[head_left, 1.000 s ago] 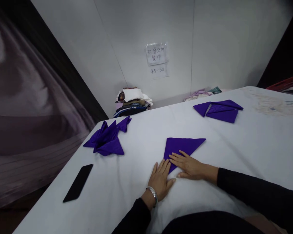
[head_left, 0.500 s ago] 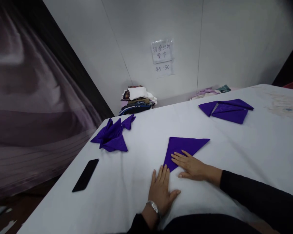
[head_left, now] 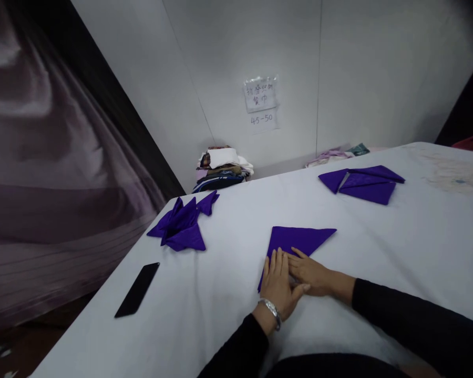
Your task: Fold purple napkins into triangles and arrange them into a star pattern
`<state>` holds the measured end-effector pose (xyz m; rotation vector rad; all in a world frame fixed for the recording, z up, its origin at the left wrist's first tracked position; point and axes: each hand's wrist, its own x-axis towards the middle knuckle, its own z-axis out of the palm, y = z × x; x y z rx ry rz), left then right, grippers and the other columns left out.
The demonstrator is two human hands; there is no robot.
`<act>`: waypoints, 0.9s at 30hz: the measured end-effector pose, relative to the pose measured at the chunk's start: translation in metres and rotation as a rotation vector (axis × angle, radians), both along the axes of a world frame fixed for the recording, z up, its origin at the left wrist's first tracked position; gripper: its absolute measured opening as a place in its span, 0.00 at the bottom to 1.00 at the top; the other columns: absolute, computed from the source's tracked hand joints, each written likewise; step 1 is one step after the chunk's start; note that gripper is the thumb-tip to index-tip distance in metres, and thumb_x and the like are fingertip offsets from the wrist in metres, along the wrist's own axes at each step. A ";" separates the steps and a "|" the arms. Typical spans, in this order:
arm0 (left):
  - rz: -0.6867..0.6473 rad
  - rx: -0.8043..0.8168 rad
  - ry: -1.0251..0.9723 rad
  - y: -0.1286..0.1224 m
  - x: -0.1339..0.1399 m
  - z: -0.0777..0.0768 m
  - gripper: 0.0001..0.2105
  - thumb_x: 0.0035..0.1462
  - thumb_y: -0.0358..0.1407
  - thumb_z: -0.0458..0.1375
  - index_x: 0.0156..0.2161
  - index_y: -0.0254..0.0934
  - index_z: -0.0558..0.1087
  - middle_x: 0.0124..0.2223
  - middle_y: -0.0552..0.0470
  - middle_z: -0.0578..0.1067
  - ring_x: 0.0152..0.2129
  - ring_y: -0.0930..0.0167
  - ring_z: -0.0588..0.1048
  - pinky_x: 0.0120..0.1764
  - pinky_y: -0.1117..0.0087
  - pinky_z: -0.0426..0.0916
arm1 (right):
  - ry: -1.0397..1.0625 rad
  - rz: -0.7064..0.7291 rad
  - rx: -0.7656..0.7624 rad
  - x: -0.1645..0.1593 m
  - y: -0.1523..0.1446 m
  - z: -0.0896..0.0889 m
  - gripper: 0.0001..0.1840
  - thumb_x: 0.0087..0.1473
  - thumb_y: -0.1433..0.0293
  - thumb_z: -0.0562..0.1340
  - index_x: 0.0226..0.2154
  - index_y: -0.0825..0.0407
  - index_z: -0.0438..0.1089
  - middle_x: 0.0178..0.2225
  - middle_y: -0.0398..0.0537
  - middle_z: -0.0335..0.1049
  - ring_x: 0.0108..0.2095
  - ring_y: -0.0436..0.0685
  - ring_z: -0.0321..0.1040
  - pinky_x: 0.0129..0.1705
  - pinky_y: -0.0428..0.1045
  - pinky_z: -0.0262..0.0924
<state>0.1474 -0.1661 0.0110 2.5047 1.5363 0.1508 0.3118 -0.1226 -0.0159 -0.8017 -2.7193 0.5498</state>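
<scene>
A purple cloth napkin [head_left: 295, 239], folded into a triangle, lies flat on the white table in front of me. My left hand [head_left: 276, 278], with a silver bracelet at its wrist, rests flat on the napkin's near left part, fingers stretched forward. Close beside it, my right hand [head_left: 311, 274] also presses on the cloth with its fingers extended. The fingertips of the two hands meet or overlap, and together they cover the napkin's near edge.
Folded purple cloth pieces lie at the left [head_left: 181, 226] and the back right [head_left: 368, 185]. A black flat slab [head_left: 137, 290] sits near the table's left edge. Stacked clothes [head_left: 223, 168] stand against the wall, below a paper sign [head_left: 260, 94]. A satin curtain [head_left: 55, 173] hangs at left.
My left hand has slid forward and to the right, from the napkin's near corner onto the cloth beside my right hand. The view has tilted slightly upward.
</scene>
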 end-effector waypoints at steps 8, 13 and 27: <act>0.070 -0.026 0.008 0.012 -0.005 -0.022 0.41 0.55 0.56 0.41 0.63 0.25 0.40 0.65 0.39 0.41 0.61 0.61 0.39 0.60 0.55 0.44 | 0.002 -0.053 -0.027 0.019 0.008 0.002 0.42 0.56 0.52 0.51 0.63 0.55 0.35 0.63 0.60 0.37 0.63 0.61 0.33 0.61 0.62 0.28; 0.050 -0.032 0.065 0.011 -0.005 -0.018 0.39 0.55 0.57 0.39 0.62 0.26 0.46 0.65 0.40 0.42 0.61 0.60 0.38 0.61 0.55 0.41 | -0.087 -0.147 -0.006 0.061 0.036 0.005 0.37 0.57 0.50 0.48 0.62 0.49 0.39 0.63 0.53 0.40 0.63 0.61 0.34 0.60 0.64 0.23; 0.075 -0.076 -0.012 0.006 -0.004 -0.016 0.41 0.53 0.60 0.37 0.62 0.28 0.45 0.65 0.42 0.41 0.61 0.62 0.35 0.61 0.55 0.39 | -0.170 -0.534 0.006 0.143 0.075 -0.002 0.36 0.58 0.50 0.42 0.63 0.48 0.35 0.64 0.51 0.37 0.63 0.63 0.32 0.61 0.65 0.30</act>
